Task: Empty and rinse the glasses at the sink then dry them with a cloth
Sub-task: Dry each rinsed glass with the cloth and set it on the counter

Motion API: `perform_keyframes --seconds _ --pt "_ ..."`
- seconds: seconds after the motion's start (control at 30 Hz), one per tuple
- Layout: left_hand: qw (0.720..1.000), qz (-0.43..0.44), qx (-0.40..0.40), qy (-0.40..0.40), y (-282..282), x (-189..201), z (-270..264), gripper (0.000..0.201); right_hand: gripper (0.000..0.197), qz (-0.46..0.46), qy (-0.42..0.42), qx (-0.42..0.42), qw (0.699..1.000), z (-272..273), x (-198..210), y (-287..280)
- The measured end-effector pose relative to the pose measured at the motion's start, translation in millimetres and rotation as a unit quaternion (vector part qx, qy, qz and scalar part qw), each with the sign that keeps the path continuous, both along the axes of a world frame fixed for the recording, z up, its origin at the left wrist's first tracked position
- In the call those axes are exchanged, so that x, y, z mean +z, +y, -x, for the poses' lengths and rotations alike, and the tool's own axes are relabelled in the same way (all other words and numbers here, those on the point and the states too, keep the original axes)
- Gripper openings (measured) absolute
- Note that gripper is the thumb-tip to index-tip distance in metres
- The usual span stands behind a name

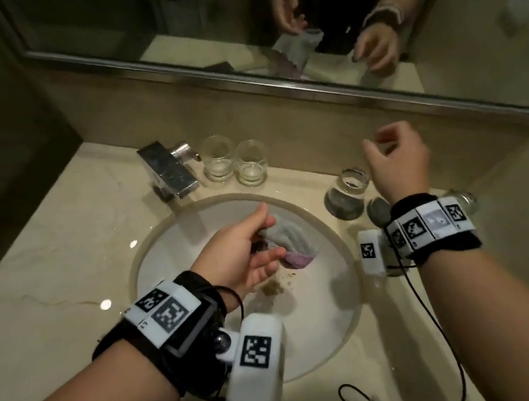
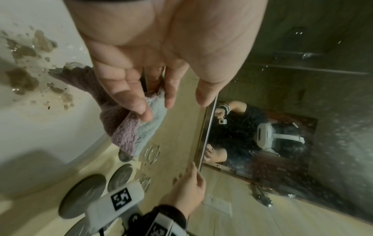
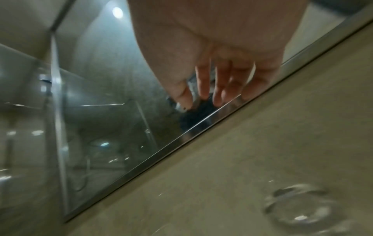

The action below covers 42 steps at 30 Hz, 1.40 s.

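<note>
My left hand (image 1: pixel 267 236) hovers over the sink basin (image 1: pixel 326 312) and grips a bunched grey and purple cloth (image 1: pixel 292 242); the left wrist view shows the fingers pinching the cloth (image 2: pixel 125 127). My right hand (image 1: pixel 377 144) is raised near the mirror, fingers loosely curled, holding nothing; the right wrist view shows the same for the hand (image 3: pixel 201 99). Two clear glasses (image 1: pixel 217 157) (image 1: pixel 251 162) stand beside the faucet. A glass with dark liquid (image 1: pixel 347 197) stands right of the basin, below the right hand. Another dark glass (image 1: pixel 379 211) is partly hidden by my right wrist.
A chrome faucet (image 1: pixel 170 172) sits at the back left of the basin. Brown residue (image 1: pixel 273 287) lies in the basin. A mirror with a metal frame (image 1: pixel 272 84) runs along the back wall. Black cords (image 1: pixel 359 393) lie on the front counter.
</note>
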<state>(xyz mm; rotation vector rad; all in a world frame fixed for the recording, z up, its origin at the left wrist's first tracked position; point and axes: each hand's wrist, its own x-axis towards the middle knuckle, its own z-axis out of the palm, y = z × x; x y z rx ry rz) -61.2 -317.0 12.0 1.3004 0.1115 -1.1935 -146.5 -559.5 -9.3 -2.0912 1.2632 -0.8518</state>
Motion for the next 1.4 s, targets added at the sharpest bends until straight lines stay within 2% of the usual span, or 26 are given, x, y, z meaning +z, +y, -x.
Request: perform_keyframes --seconds 0.07,0.13,0.23,0.43,0.63,0.77,0.97,1.1,1.17,1.2,1.23,1.3,1.4 --pt "1.000 0.003 0.019 -0.004 12.5 3.7 -8.3 0.032 0.024 -0.034 0.073 0.095 0.992 -35.4 -6.4 19.1" --pt "0.999 0.003 0.037 -0.008 26.0 7.0 -17.8 0.031 0.032 -0.072 0.150 0.171 0.971 -69.1 -18.2 37.6" --pt "0.998 0.003 0.065 -0.014 48.8 11.0 -34.0 0.031 0.049 -0.093 0.227 0.241 0.939 -114.4 -40.3 59.3" --pt "0.992 -0.004 0.125 -0.023 93.2 6.6 -64.4 0.037 0.056 -0.104 0.289 0.237 0.922 -173.8 -82.5 70.2" --pt "0.986 -0.017 0.164 -0.019 123.4 0.7 -85.6 0.033 0.029 -0.063 0.318 0.166 0.931 -188.7 -99.0 64.4" --pt "0.985 -0.016 0.170 -0.019 129.7 0.1 -94.0 0.034 0.026 -0.053 0.291 0.143 0.944 -173.8 -100.9 72.6" --pt "0.991 -0.007 0.133 -0.026 119.4 9.2 -97.5 0.035 0.019 -0.068 0.189 0.114 0.973 -140.5 -91.4 97.0" --pt "0.995 -0.001 0.090 -0.035 108.3 16.8 -93.3 0.037 0.014 -0.084 0.113 0.130 0.981 -118.1 -62.4 115.2" --pt "0.996 0.008 0.072 -0.042 104.8 20.5 -92.3 0.039 0.013 -0.150 0.022 0.127 0.980 -104.5 -37.6 129.9" --pt "0.997 0.014 0.066 -0.047 103.8 23.1 -92.2 0.038 0.013 -0.218 -0.061 0.122 0.966 -97.9 -24.6 138.8" --pt "0.997 0.017 0.063 -0.052 103.6 25.4 -92.5 0.037 0.013 -0.300 -0.156 0.120 0.933 -90.7 -12.4 148.2" --pt "0.996 0.024 0.055 -0.065 104.5 30.7 -94.1 0.034 0.014 -0.441 -0.326 0.113 0.829 -78.4 8.7 167.3" --pt "0.995 0.034 0.048 -0.087 108.0 37.4 -97.7 0.036 0.016 -0.558 -0.517 0.095 0.642 -65.9 24.3 197.5"
